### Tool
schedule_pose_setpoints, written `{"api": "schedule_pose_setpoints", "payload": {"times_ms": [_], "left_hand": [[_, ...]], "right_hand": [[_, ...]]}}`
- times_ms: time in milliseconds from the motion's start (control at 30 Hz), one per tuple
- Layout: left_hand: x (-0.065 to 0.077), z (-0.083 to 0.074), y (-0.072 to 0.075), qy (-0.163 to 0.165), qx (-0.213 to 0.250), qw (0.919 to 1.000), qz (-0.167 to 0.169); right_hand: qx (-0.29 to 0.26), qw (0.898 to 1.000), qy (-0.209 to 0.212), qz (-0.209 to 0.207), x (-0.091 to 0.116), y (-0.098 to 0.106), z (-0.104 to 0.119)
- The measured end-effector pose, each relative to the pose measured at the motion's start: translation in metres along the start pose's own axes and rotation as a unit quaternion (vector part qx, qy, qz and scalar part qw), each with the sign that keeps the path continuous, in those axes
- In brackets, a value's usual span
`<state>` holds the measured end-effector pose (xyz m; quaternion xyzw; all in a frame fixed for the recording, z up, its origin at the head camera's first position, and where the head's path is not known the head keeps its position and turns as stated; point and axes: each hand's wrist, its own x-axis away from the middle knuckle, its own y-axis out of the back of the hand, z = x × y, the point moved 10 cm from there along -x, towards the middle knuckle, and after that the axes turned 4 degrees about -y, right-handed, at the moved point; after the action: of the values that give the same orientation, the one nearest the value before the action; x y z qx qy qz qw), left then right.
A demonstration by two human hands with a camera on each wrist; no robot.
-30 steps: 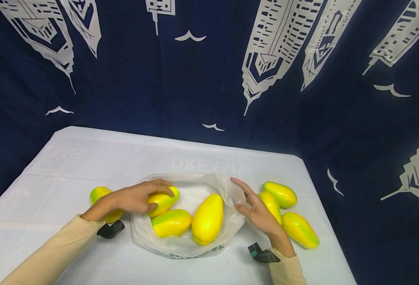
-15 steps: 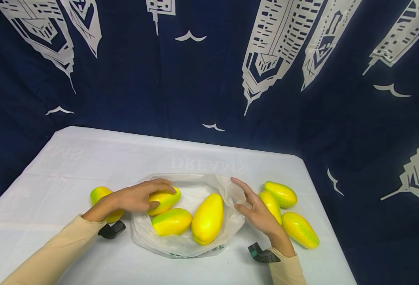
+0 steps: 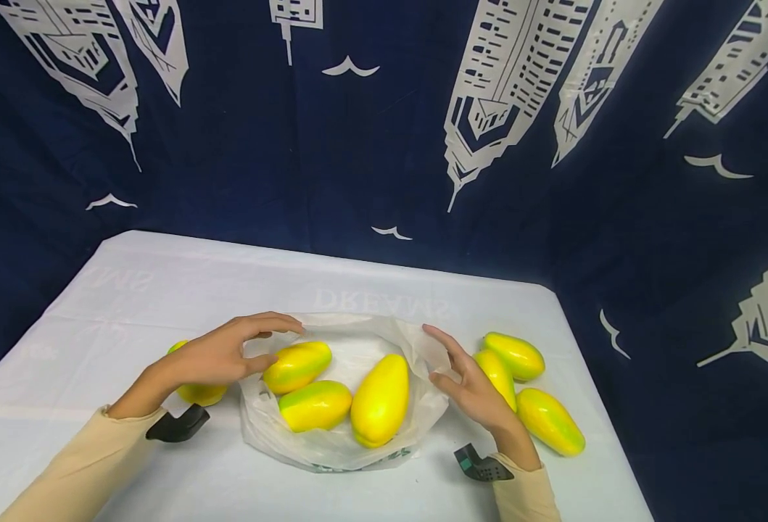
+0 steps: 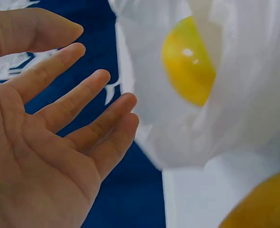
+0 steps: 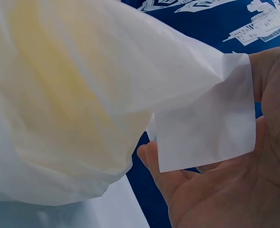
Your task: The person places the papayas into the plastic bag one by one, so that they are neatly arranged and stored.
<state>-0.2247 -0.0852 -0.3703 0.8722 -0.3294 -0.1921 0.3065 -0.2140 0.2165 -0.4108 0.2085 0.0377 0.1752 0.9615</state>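
A white plastic bag lies with its mouth open, three yellow-green mangoes inside. Beside its left rim, my left hand has its fingers extended; in the left wrist view the palm faces the bag, holding nothing. Closest to this hand is the upper-left mango. Below that lies another mango, and a larger one sits to the right. My right hand holds the bag's right rim. In the right wrist view, a flap of the bag covers part of the fingers.
Right of my right hand lie three more mangoes, including one at the back and one in front. A further mango is partly hidden beneath my left wrist. The white-covered table ends at a dark blue printed cloth.
My left hand has let go of the upper-left mango, which stays in the bag, and has drawn back left with its fingers spread. The right hand has not moved.
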Motion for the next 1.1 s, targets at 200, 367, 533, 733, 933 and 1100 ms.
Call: {"api": "schedule_pose_setpoints", "payload": {"times_ms": [200,367,533,733,933,1100], "left_hand": [[0.019,-0.002,0.022,-0.003,-0.008,0.9985,-0.053],[0.039,0.002,0.037,0.003,0.0,0.9944,-0.106],[0.063,0.008,0.051,0.006,-0.002,0.9865,-0.163],[0.092,0.026,0.059,0.028,-0.001,0.9767,-0.213],[0.117,0.05,0.054,0.058,0.022,0.974,-0.218],[0.13,0.07,0.047,0.08,0.06,0.971,-0.217]], "right_hand": [[-0.002,1.0,-0.004,0.001,0.0,-0.001,0.0],[-0.002,1.0,-0.007,0.001,0.0,-0.002,-0.001],[0.002,1.0,-0.006,0.0,-0.001,-0.002,-0.002],[-0.003,1.0,-0.009,0.002,-0.002,-0.002,-0.002],[-0.007,1.0,-0.018,0.004,-0.002,-0.004,-0.003],[-0.01,1.0,-0.025,0.004,-0.002,-0.005,-0.004]]}}
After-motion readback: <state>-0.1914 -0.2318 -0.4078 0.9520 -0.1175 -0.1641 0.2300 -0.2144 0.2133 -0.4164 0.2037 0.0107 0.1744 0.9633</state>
